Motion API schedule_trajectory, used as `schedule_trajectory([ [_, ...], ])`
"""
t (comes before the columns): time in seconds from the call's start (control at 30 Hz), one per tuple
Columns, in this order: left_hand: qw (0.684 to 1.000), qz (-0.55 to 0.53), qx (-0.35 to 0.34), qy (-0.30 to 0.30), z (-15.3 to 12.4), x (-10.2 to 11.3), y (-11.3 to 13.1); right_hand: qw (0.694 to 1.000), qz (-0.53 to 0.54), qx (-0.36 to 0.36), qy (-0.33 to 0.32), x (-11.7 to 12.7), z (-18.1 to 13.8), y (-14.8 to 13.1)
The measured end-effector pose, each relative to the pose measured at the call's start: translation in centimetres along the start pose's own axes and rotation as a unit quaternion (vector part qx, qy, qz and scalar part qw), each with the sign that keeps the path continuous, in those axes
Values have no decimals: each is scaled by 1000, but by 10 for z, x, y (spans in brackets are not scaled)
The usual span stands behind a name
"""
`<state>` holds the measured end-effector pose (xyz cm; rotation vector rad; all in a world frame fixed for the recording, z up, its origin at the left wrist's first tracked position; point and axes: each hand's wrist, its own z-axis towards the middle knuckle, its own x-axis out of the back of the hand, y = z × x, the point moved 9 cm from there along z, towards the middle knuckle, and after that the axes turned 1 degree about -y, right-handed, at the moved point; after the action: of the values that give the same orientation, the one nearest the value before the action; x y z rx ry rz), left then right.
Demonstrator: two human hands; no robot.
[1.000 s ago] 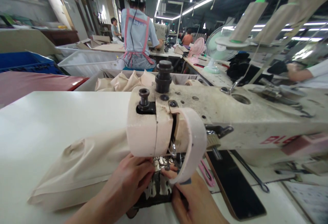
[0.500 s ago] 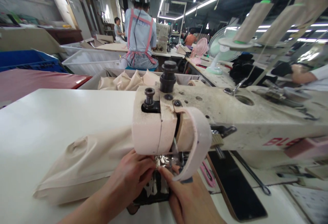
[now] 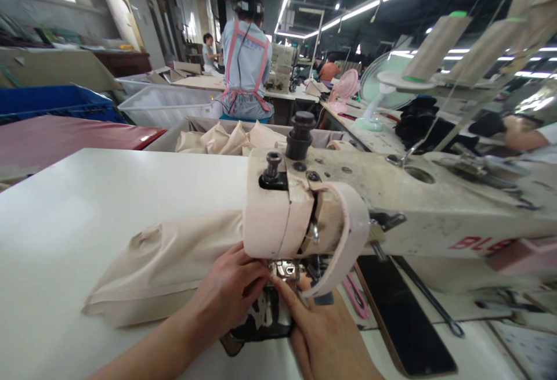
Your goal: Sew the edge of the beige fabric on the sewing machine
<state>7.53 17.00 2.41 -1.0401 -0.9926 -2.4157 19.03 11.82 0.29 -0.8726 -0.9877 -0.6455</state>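
Blue bin (image 3: 52, 103), green fan (image 3: 383, 87), thread cones (image 3: 429, 49), pink scissors (image 3: 354, 296).

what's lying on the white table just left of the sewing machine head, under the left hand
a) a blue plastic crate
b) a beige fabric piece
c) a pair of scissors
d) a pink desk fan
b) a beige fabric piece stretches across the white table from the sewing machine head leftward, with the left hand resting on its near end beside the right hand.

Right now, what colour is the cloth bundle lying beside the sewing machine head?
Plain beige cloth bundle, no pattern; the head view shows it clearly, with the left hand resting at its edge.
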Motion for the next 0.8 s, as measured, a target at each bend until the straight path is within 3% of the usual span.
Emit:
schedule_trajectory([
  [0.3, 1000, 5, 0, 13, 0, 1, 1, 1000, 10, -7, -4, -2, 0, 0],
  [0.6, 1000, -16, -22, -8, 1, 2, 1, 991, 130, -37, 7, 10, -1, 18],
  [0.8, 1000, 1, 16, -16, -4, -4, -10, 989, 141, -37, 15, 8, -1, 17],
])
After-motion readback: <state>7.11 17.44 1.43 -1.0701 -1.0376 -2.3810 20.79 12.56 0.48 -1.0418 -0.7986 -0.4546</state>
